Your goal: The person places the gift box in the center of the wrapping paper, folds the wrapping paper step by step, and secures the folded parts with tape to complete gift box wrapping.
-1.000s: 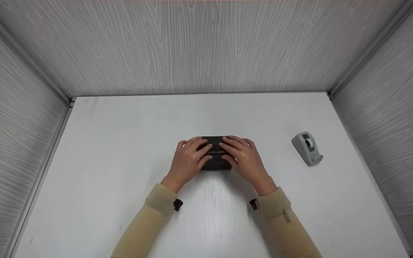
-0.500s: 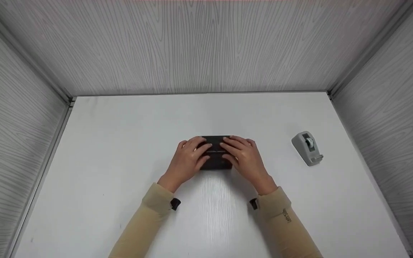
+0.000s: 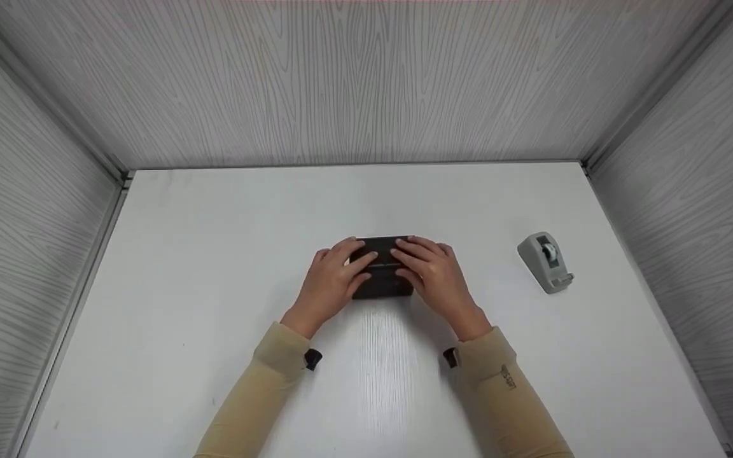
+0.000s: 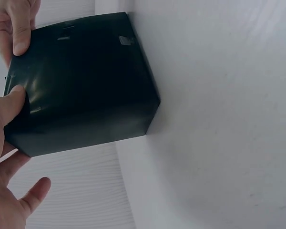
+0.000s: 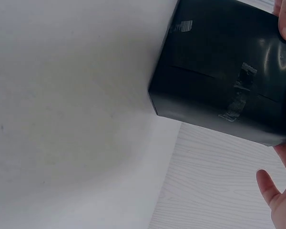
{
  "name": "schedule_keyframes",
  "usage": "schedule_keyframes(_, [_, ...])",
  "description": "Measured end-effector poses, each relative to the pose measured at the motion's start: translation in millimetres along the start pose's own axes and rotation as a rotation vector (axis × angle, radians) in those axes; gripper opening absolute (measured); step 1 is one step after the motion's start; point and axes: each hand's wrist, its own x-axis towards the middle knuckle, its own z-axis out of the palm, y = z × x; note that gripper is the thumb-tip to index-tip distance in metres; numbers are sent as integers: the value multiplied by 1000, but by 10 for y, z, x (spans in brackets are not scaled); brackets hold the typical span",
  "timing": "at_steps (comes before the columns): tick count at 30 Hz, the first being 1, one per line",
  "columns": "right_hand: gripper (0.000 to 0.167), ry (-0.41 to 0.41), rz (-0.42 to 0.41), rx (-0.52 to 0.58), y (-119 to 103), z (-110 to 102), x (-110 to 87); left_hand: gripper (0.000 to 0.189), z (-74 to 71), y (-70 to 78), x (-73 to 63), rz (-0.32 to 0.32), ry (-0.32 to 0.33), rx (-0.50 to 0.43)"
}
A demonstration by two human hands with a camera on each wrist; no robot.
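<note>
A black box [image 3: 382, 285] with a glossy surface stands near the middle of the white table, held between both hands. My left hand [image 3: 328, 285] grips its left side, thumb on the near face and fingertips over the top. On the opposite side my right hand [image 3: 435, 280] holds it the same way. Strips of clear tape [image 5: 236, 105] show on the face in the right wrist view. In the left wrist view, a small piece of tape [image 4: 126, 41] sits near one corner, and the box's lower edge is close to the tabletop.
A grey tape dispenser [image 3: 546, 264] with a roll in it stands on the white table [image 3: 226, 254], right of the hands. Wood-patterned panels [image 3: 354, 83] enclose the back and both sides.
The box has shifted slightly away from the person and turned a little, with both hands keeping their grip. The tape dispenser stays in place.
</note>
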Motion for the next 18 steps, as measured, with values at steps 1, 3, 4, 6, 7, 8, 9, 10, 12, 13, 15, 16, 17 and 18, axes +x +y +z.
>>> schedule_keyframes(1, [37,-1,6,-3,-1,2,5,39,-2,0,6,-2,-2,7])
schedule_keyframes(3, [37,-4,15,-11,-9,4,10,39,-10,1,16,-4,-5,13])
schedule_keyframes(4, [37,-5,22,-11,-8,6,9,39,-11,1,23,-3,-5,15])
schedule_keyframes(6, [37,-10,33,-11,-10,8,4,39,-11,2,27,-1,-7,19])
schedule_keyframes(7, [38,-14,38,-9,-13,7,2,39,-12,3,26,-1,-7,20])
schedule_keyframes(8, [38,-23,44,-8,-15,6,-1,39,-10,3,25,-1,-4,17])
schedule_keyframes(9, [39,-35,50,-7,-18,4,-4,39,-8,3,24,-2,-2,15])
schedule_keyframes(10, [39,-50,59,-2,-21,-1,-7,39,-6,5,23,-3,0,13])
schedule_keyframes(12, [41,-84,79,15,-24,-15,-18,39,0,7,23,-5,9,5])
schedule_keyframes(13, [42,-101,89,32,-24,-25,-24,39,3,9,25,-6,14,2])
schedule_keyframes(15, [44,-124,111,86,-22,-50,-38,38,7,15,27,-6,24,-6])
schedule_keyframes(16, [44,-128,122,121,-21,-65,-45,38,8,18,28,-5,30,-9])
schedule_keyframes(17, [44,-123,132,164,-15,-79,-55,38,10,21,29,-2,34,-12])
schedule_keyframes(18, [43,-117,144,209,-7,-96,-62,37,11,23,30,-1,36,-13])
